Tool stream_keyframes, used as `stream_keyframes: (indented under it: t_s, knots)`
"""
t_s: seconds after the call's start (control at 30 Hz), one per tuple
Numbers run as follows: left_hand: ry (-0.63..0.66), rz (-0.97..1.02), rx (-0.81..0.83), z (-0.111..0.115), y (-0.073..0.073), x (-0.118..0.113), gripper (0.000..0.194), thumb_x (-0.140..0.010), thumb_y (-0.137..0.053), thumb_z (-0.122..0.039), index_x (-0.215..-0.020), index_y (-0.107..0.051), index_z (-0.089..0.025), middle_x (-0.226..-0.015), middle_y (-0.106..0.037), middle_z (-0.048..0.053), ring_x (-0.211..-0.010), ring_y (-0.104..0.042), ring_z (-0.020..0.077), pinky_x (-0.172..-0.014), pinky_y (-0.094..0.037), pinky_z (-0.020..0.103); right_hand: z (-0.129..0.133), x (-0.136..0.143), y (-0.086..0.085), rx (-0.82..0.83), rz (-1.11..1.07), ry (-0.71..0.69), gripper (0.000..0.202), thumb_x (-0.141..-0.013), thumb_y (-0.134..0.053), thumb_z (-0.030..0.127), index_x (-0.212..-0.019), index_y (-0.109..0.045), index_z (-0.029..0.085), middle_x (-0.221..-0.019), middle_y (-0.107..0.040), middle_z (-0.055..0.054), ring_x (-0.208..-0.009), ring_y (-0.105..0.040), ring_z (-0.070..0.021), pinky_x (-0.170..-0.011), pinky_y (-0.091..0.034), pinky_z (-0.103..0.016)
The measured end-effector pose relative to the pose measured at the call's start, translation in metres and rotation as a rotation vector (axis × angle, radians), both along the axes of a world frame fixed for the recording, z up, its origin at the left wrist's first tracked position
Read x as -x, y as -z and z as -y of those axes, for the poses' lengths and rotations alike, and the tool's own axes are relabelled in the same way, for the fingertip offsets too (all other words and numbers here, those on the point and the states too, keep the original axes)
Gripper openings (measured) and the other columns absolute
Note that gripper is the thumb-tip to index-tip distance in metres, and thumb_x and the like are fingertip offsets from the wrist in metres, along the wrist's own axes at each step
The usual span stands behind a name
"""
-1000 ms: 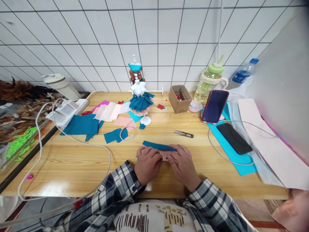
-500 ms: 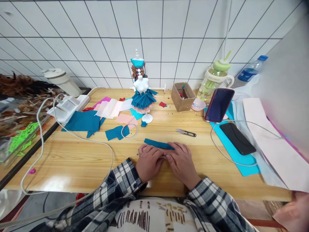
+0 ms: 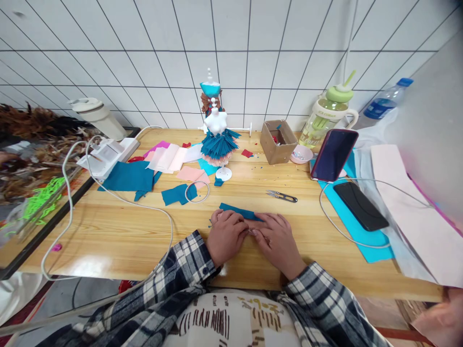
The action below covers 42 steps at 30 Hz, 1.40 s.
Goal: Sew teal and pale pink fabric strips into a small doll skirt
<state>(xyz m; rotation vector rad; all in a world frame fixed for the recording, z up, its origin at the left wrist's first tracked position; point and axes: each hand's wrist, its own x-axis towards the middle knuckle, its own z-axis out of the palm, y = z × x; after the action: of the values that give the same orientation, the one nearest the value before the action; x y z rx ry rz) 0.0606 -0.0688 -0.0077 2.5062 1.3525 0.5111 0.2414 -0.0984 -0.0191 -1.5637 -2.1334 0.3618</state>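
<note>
A dark teal strip (image 3: 237, 211) lies on the table at the fingertips of both hands, with a pinkish strip partly hidden beneath the fingers. My left hand (image 3: 227, 236) is curled over the left end of the pinkish strip, fingers pressed together. My right hand (image 3: 278, 241) holds its right end, thumb and fingers closed on it, the fingertips touching the teal strip. The two hands nearly meet at the middle. Thread snips (image 3: 282, 196) lie beyond my right hand. A small white dress form in a teal and pink pleated skirt (image 3: 220, 147) stands farther back.
Teal, pink and white pieces (image 3: 128, 177) and a ring (image 3: 197, 192) lie left. A cardboard box (image 3: 278, 142), a propped phone (image 3: 334, 155), a flat phone (image 3: 360, 206) and a drink bottle (image 3: 327, 115) stand or lie right. A white cable (image 3: 144, 207) crosses the left side.
The whole view has shifted slightly, moving things a little to the right in the picture. Both hands keep nearly the same place and grip on the strip.
</note>
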Motion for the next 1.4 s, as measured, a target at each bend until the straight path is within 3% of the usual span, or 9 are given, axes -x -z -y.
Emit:
stream_keyframes:
  t_s: [0.17, 0.4, 0.57, 0.87, 1.03, 1.27, 1.4]
  knots:
    - [0.017, -0.004, -0.019, -0.001, -0.001, -0.001, 0.013, -0.086, -0.058, -0.025, -0.085, -0.071, -0.026, -0.095, -0.066, 0.003, -0.098, -0.052, 0.023, -0.099, -0.024, 0.052, -0.002, -0.001, 0.005, 0.013, -0.042, 0.012, 0.019, -0.091, -0.056, 0.032, -0.089, -0.075, 0.032, -0.122, -0.065, -0.001, -0.111, -0.056, -0.0229, -0.105, -0.03, -0.05]
    - [0.019, -0.004, -0.022, -0.001, 0.0, 0.0, 0.013, -0.086, -0.058, -0.026, -0.085, -0.07, -0.026, -0.097, -0.066, 0.002, -0.099, -0.051, 0.0232, -0.1, -0.024, 0.053, -0.001, -0.006, 0.004, -0.015, -0.115, 0.039, 0.019, -0.089, -0.058, 0.03, -0.103, -0.071, 0.033, -0.119, -0.066, -0.001, -0.108, -0.059, -0.0207, -0.106, -0.028, -0.048]
    - [0.019, -0.002, -0.024, -0.001, 0.001, 0.0, 0.01, -0.086, -0.059, -0.025, -0.084, -0.069, -0.025, -0.097, -0.067, 0.002, -0.099, -0.052, 0.0226, -0.102, -0.023, 0.052, 0.002, -0.004, 0.002, -0.116, -0.113, 0.053, 0.014, -0.088, -0.06, 0.029, -0.095, -0.072, 0.03, -0.11, -0.068, -0.002, -0.104, -0.056, -0.021, -0.1, -0.034, -0.042]
    - [0.033, 0.015, -0.124, 0.002, 0.003, 0.003, 0.012, -0.087, -0.061, -0.026, -0.078, -0.069, -0.028, -0.087, -0.068, -0.002, -0.094, -0.055, 0.0197, -0.102, -0.021, 0.051, 0.001, 0.002, 0.004, -0.036, -0.097, 0.046, 0.018, -0.086, -0.059, 0.028, -0.099, -0.07, 0.032, -0.117, -0.063, -0.002, -0.107, -0.052, -0.0229, -0.097, -0.034, -0.043]
    - [0.027, 0.025, -0.124, 0.002, 0.002, 0.003, 0.012, -0.087, -0.061, -0.028, -0.08, -0.07, -0.028, -0.085, -0.069, -0.001, -0.092, -0.055, 0.0196, -0.1, -0.021, 0.05, 0.0, 0.003, 0.0, -0.011, -0.087, 0.037, 0.011, -0.085, -0.059, 0.028, -0.09, -0.07, 0.029, -0.119, -0.062, -0.002, -0.108, -0.051, -0.0237, -0.097, -0.032, -0.044]
    - [0.063, 0.099, -0.076, 0.003, 0.006, 0.01, 0.015, -0.087, -0.059, -0.021, -0.084, -0.071, -0.03, -0.084, -0.069, -0.001, -0.092, -0.056, 0.0193, -0.097, -0.023, 0.048, 0.002, 0.003, -0.008, 0.013, -0.068, 0.047, 0.019, -0.08, -0.058, 0.02, -0.094, -0.068, 0.028, -0.109, -0.065, -0.002, -0.099, -0.053, -0.0226, -0.088, -0.032, -0.042]
    - [0.07, 0.101, -0.052, 0.004, 0.004, 0.011, 0.015, -0.084, -0.059, -0.019, -0.082, -0.071, -0.028, -0.086, -0.07, -0.001, -0.093, -0.056, 0.0189, -0.097, -0.026, 0.046, 0.002, 0.004, -0.008, 0.026, -0.04, -0.003, 0.019, -0.079, -0.057, 0.02, -0.092, -0.068, 0.028, -0.115, -0.064, -0.002, -0.101, -0.051, -0.0239, -0.089, -0.032, -0.043]
